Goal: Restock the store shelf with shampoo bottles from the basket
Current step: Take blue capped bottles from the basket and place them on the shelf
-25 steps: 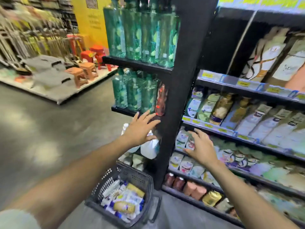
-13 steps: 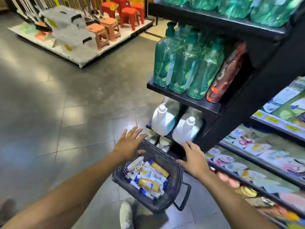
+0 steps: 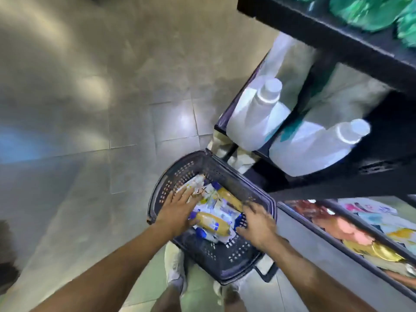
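A dark plastic basket stands on the floor by the black shelf unit. It holds several small bottles and packs in white, blue and yellow, among them a yellow bottle lying on its side. My left hand reaches into the basket's left side with fingers stretched over the packs and its thumb next to the yellow bottle. My right hand is in the right side, fingers bent down onto the items by a blue cap. Blur hides whether it grips anything.
Two big white jugs sit on the low end shelf just beyond the basket. Green bottles fill the shelf above. Coloured packs and tins line the low side shelf at right. Grey tiled floor spreads left. My shoe is under the basket's near edge.
My view has tipped down from the shelves to the basket. Both hands dropped from the shelf front to the basket rim and now reach inside among the bottles.
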The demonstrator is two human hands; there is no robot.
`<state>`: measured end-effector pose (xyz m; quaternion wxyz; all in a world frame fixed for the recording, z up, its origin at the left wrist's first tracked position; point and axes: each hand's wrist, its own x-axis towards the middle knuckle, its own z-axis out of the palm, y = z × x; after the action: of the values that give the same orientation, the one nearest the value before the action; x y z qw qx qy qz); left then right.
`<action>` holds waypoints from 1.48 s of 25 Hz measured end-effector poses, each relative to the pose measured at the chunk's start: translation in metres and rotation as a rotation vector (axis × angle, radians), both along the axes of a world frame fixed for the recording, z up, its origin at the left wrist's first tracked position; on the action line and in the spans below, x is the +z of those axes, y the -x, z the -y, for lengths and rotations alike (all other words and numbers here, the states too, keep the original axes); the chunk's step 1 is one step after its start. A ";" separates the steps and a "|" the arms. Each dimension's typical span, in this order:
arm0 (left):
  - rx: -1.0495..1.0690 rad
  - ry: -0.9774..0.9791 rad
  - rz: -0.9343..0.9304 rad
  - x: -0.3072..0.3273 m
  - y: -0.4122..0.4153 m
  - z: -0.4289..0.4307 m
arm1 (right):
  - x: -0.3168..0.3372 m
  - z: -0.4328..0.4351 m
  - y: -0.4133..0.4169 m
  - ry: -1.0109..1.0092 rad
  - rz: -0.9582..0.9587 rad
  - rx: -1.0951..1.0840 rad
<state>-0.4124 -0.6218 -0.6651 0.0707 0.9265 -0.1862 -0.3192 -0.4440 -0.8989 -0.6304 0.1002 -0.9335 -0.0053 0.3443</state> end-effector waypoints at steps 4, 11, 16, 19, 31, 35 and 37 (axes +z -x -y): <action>0.062 -0.004 -0.079 -0.092 0.017 0.001 | -0.114 0.002 0.013 -0.018 -0.105 0.075; 0.219 0.084 -0.108 -0.205 0.011 -0.009 | -0.278 -0.026 0.029 0.000 -0.229 0.074; 0.546 0.230 -0.166 -0.229 0.009 -0.014 | -0.338 -0.041 0.041 0.070 -0.238 0.027; 0.740 0.333 -0.241 -0.224 0.004 -0.011 | -0.339 -0.042 0.040 0.102 -0.209 0.008; 1.144 0.512 -0.637 -0.184 -0.003 0.022 | -0.197 -0.017 0.028 -0.320 -0.261 -0.442; 1.392 0.751 -0.851 -0.163 -0.006 0.040 | -0.176 -0.024 0.027 -0.298 -0.193 -0.423; 1.415 0.801 -0.945 -0.157 -0.006 0.042 | -0.176 -0.027 0.030 -0.311 -0.164 -0.434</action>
<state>-0.4067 -0.6637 -0.8222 0.6299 0.5055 0.3721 -0.4574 -0.4735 -0.8720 -0.8065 0.3137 -0.8553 0.1501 0.3842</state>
